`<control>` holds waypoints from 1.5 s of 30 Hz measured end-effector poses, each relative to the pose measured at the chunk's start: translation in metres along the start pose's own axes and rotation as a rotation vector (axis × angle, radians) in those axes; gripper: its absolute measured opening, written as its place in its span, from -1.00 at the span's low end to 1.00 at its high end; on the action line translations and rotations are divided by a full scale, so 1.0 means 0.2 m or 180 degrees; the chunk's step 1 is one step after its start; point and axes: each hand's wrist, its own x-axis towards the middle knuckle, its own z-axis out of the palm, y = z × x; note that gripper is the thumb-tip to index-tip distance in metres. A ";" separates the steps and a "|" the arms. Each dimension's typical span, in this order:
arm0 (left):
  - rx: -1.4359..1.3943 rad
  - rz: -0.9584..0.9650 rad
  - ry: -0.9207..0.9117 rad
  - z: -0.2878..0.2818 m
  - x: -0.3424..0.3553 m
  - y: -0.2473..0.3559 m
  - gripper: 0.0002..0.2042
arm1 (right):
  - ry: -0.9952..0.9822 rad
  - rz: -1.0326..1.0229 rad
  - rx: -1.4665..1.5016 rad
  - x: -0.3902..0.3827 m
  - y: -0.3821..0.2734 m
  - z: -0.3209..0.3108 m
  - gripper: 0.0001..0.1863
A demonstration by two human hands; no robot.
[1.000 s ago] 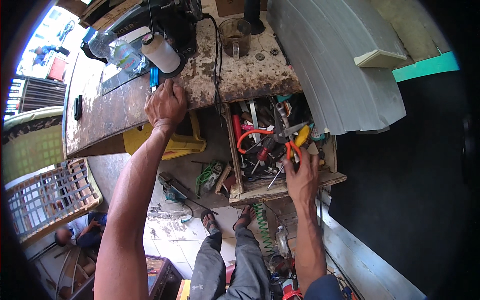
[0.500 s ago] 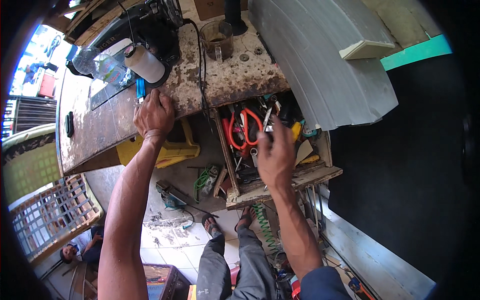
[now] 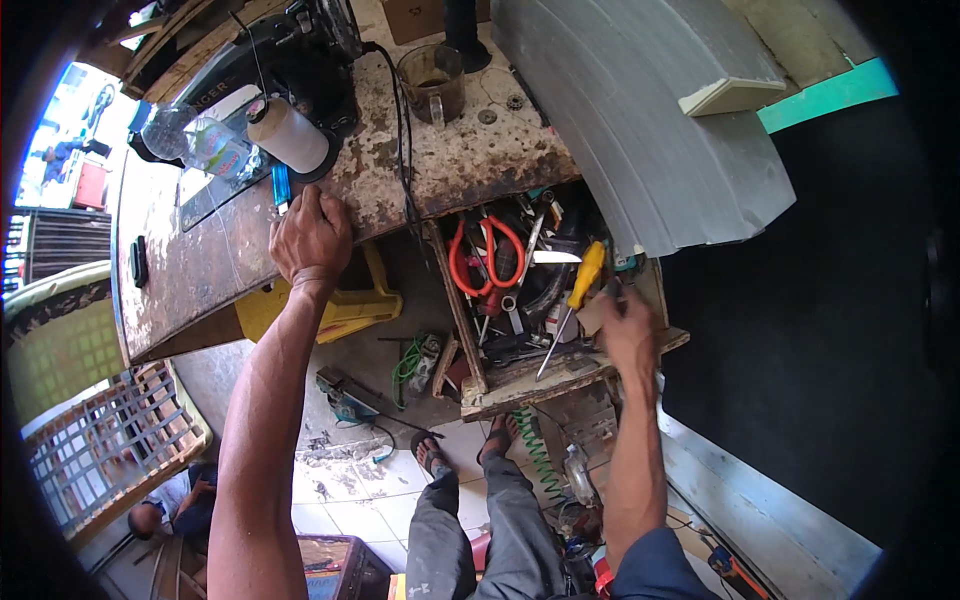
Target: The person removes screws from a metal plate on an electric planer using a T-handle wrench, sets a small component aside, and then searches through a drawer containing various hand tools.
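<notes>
My left hand leans on the worn edge of the wooden table, its fingers curled in; what they hold, if anything, is hidden. A blue-handled tool lies right by its knuckles. My right hand is over the right side of the open drawer, close to a tan flat piece. Its fingers are bent and blurred, with something dark at their tips. In the drawer a yellow-handled screwdriver slants toward the front board. Red-handled scissors and a spanner lie among mixed tools.
A black sewing machine, white thread cone, clear plastic bottle and glass mug stand on the table. A grey curved panel overhangs the drawer's right. Below are a yellow stool and a power tool.
My right hand has moved right, from the drawer's middle to its right side. The screwdriver now lies in plain view, slanting to the front board. My left hand stays in place.
</notes>
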 end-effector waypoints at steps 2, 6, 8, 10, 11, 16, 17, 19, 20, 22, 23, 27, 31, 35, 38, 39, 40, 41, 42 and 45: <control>-0.0070 0.0041 0.0052 0.00 -0.01 0.01 -0.71 | 0.0427 -0.0015 -0.0739 0.00 0.09 -0.08 -0.53; 0.0026 0.0018 -0.0053 -0.01 0.01 0.03 -0.70 | 0.1455 -0.0602 -0.0914 -0.07 0.08 -0.09 -0.50; 0.0004 0.0011 -0.0084 -0.02 0.00 0.02 -0.69 | 0.0142 0.0278 0.0630 -0.09 -0.05 -0.02 -0.48; 0.0007 0.0040 0.0067 0.00 -0.01 0.00 -0.72 | -0.0582 0.0275 0.0091 -0.12 -0.21 0.07 -0.23; 0.0070 0.0051 0.0215 0.01 -0.01 -0.04 -0.76 | -0.0644 0.0232 -0.0226 -0.14 -0.30 0.14 -0.08; 0.0025 0.0035 0.0137 0.01 0.01 0.04 -0.77 | -0.0237 0.0333 -0.0080 -0.10 -0.31 0.17 -0.08; 0.0045 0.0048 0.0064 0.00 0.01 0.04 -0.77 | -0.0261 0.0322 -0.0070 -0.10 -0.31 0.15 -0.08; 0.0091 0.0001 0.0140 0.01 0.00 0.03 -0.77 | -0.0003 0.0008 -0.0052 -0.07 -0.33 0.07 -0.08; 0.0102 0.0015 0.0155 0.00 0.00 0.01 -0.78 | 0.0079 -0.0073 -0.0237 -0.05 -0.30 0.05 -0.10; 0.0018 0.0076 0.0243 0.01 0.00 0.01 -0.78 | 0.0542 -0.0731 -0.0575 -0.04 -0.14 -0.01 -0.25; 0.0046 0.0051 0.0263 -0.02 0.00 0.00 -0.78 | 0.0607 -0.0871 -0.0379 -0.01 -0.02 0.01 -0.29; 0.0007 0.0051 0.0242 0.00 0.00 0.01 -0.78 | 0.0560 -0.0728 -0.0388 -0.05 0.22 -0.04 -0.35; 0.0053 0.0060 0.0181 0.00 0.00 -0.01 -0.77 | 0.1075 -0.0312 -0.0091 -0.24 0.20 -0.10 -0.41; 0.0007 0.0074 0.0134 -0.02 0.01 0.02 -0.77 | 0.1432 0.0881 0.1948 -0.48 0.24 0.00 -0.46; -0.0043 0.0137 0.0177 0.00 -0.01 0.02 -0.78 | -0.0310 0.2208 0.4671 -0.55 0.16 0.00 -0.38; -0.0100 0.0223 0.0243 0.01 -0.01 0.01 -0.79 | -0.0336 0.2211 0.4672 -0.54 0.13 -0.01 -0.38; -0.0078 0.0205 0.0245 0.02 -0.01 0.01 -0.79 | -0.0244 0.2185 0.4639 -0.52 0.09 -0.01 -0.32; -0.0067 0.0211 0.0275 0.02 -0.02 0.02 -0.80 | -0.0162 0.2154 0.4596 -0.51 0.07 -0.03 -0.25; -0.0051 0.0209 0.0307 0.02 -0.03 0.03 -0.81 | -0.0022 0.2172 0.4483 -0.51 0.03 -0.02 -0.18; -0.0089 0.0225 0.0388 -0.02 -0.02 0.01 -0.82 | -0.0007 0.2011 0.4491 -0.45 0.03 -0.01 -0.16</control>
